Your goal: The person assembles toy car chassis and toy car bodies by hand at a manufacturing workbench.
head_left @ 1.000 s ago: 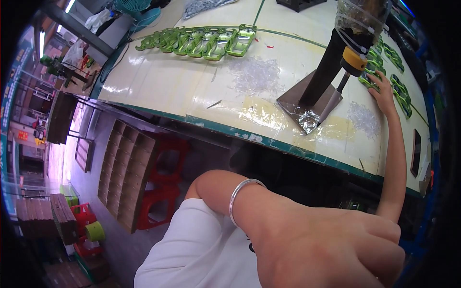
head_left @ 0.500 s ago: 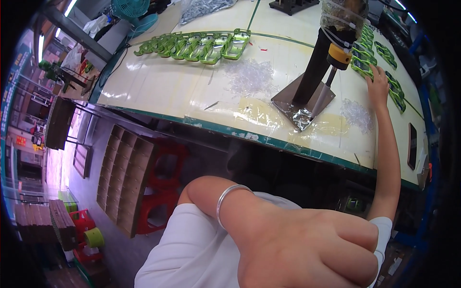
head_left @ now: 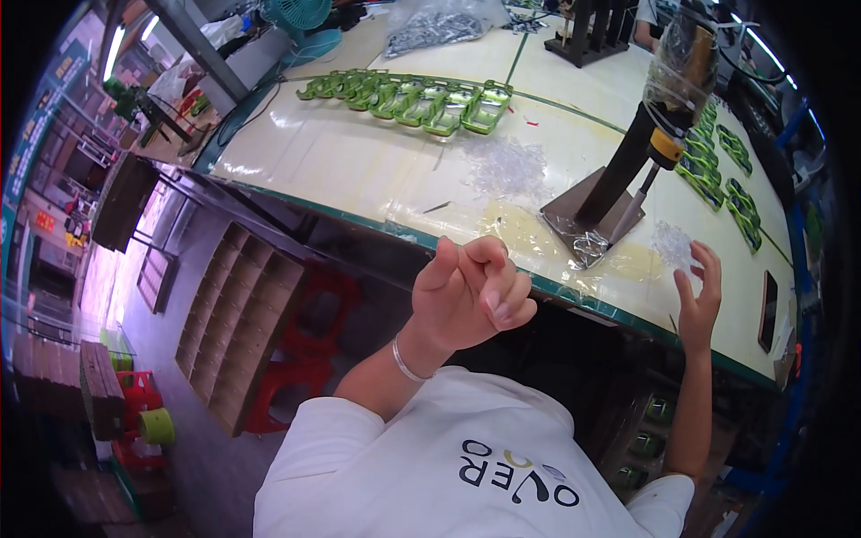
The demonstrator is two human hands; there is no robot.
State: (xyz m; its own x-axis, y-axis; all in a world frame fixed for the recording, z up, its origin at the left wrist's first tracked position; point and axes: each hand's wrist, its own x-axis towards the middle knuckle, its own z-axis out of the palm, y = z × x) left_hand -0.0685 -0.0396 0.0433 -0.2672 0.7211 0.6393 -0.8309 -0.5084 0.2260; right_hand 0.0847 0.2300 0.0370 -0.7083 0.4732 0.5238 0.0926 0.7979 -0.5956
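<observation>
Your left hand was half-curled before the tabletop, well apart from your right hand, whose thumb and fingers were parted. Green frames lay on the tabletop beyond your right hand.

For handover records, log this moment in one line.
left hand: loosely curled, nothing visible | right hand: open, empty | green frames: on table

I'm reading the surface as smooth cream sheet, glossy in patches. Green frames: shiny moulded plastic. Clear shreds: glossy plastic. Base plate: flat brownish metal, dull; clear film on its corner is crinkled, highly reflective. Parts bag: wrinkled clear plastic. Shirt: matt white cloth. Bangle: polished silvery metal. Divided tray: matt brown, wood or board, can't tell.
</observation>
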